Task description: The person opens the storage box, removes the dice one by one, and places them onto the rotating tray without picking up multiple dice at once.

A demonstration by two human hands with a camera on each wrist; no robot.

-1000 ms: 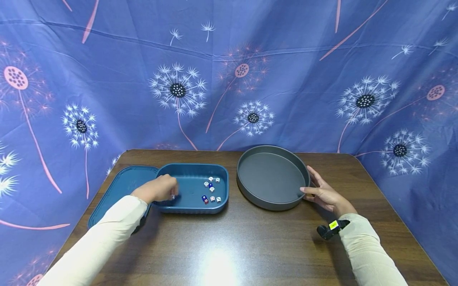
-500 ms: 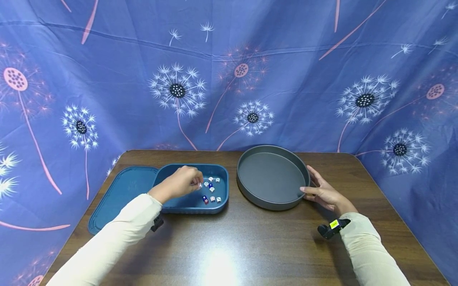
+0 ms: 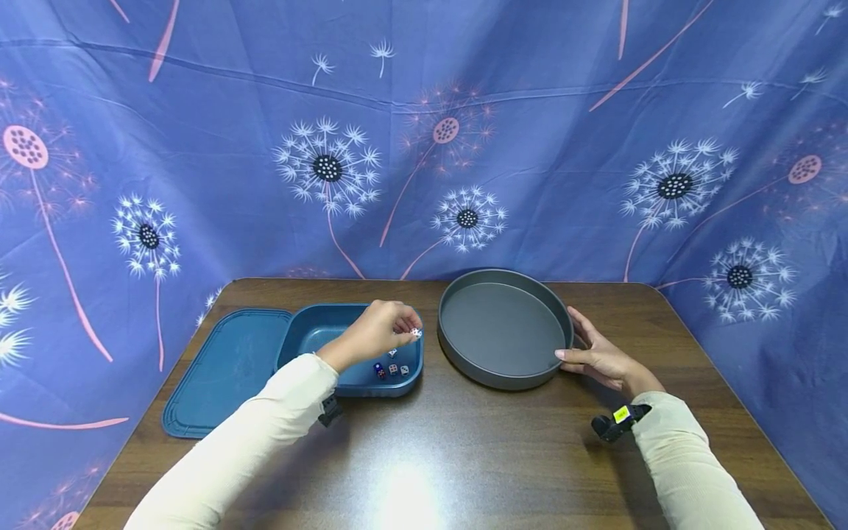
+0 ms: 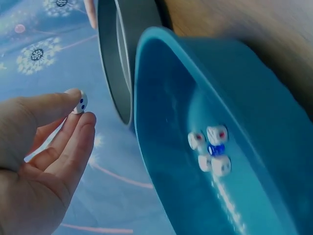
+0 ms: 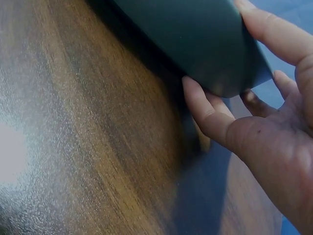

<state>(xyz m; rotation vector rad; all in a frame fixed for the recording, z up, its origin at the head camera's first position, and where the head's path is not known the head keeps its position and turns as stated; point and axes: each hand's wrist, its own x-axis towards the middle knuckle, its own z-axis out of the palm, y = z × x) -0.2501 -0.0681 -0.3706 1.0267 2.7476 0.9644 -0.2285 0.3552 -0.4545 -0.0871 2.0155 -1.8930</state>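
Table (image 3: 517,449): wood, glossy, with glare towards its near edge. Round pan (image 3: 501,379): dark, stands by the table's far edge, right of centre. Risk: an uneven push could slide it, as nothing seen fixes it to the smooth top. Lid (image 3: 225,372): flat, near the table's left edge, beside the blue box (image 3: 380,391); touching or not, cannot tell. Box sits between lid and pan, with a strip of wood between box and pan.

Right hand (image 3: 604,361): holds the pan's right side, thumb over the rim, fingers against the outer wall. Too heavy a thumb could tip the pan. Left hand (image 3: 372,333): pinches one white die (image 4: 81,103) in its fingertips, by the box's far right corner.

Judged the weak point: contact is tiny, so a slip would drop the die back into the box, or onto the table to roll. A low wrist could also knock the box's near rim.

Loose dice (image 3: 393,369): white and blue among them, towards the box's right end, some hidden by the left hand in the head view. A bump would scatter them.
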